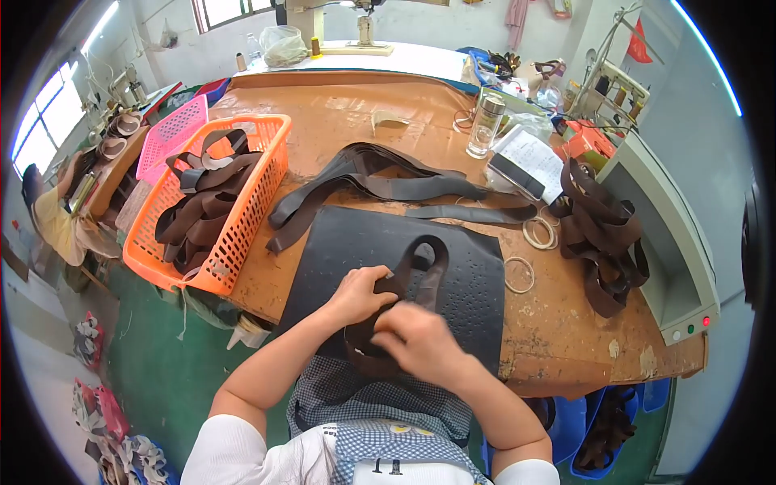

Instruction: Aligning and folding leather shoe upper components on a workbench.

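A dark brown strap [434, 279] lies looped on the black mat [477, 283] and runs toward my apron. My left hand [364, 293] is closed on the strap's left side, thumb and fingers pinching it against the mat. Over the near part of the strap is my right hand [416, 331], blurred, with its fingers curled in; what they hold, if anything, cannot be made out. Beyond the mat, a pile of long dark straps [364, 174] lies across the table.
An orange basket [279, 153] of brown straps stands left, beside a pink basket [174, 129]. At right are a hanging bunch of straps [602, 234], a grey machine [679, 250], a phone [517, 176], a glass bottle [485, 127] and cream rings [520, 275] on the table [558, 356].
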Action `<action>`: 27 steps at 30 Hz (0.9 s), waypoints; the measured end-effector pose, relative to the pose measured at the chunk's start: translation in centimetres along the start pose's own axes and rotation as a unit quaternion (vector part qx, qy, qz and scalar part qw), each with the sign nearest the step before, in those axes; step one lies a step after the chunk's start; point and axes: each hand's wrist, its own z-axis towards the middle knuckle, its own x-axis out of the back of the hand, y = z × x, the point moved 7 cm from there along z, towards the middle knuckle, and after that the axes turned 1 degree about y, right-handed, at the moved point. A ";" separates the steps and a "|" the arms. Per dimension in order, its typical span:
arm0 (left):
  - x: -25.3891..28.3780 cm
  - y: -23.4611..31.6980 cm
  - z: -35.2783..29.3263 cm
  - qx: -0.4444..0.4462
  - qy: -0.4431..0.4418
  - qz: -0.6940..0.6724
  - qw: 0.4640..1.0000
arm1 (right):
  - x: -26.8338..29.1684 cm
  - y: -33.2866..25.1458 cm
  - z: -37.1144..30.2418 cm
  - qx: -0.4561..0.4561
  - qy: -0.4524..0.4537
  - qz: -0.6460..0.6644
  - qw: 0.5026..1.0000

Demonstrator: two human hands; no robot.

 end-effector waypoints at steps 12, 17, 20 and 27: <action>0.0 2.9 -3.6 0.001 -0.244 -0.128 0.961 | 2.6 5.3 2.2 -0.031 -0.226 0.006 0.974; -0.8 1.8 -4.6 0.042 -0.290 -0.101 0.951 | 0.7 7.1 0.9 -0.157 -0.254 0.125 0.946; -0.9 2.1 -4.4 0.002 -0.231 -0.076 0.970 | 0.2 7.7 0.5 -0.207 -0.223 0.096 0.948; -0.2 4.8 -2.8 -0.069 -0.186 -0.011 0.980 | 0.1 7.2 0.6 -0.185 -0.207 0.096 0.956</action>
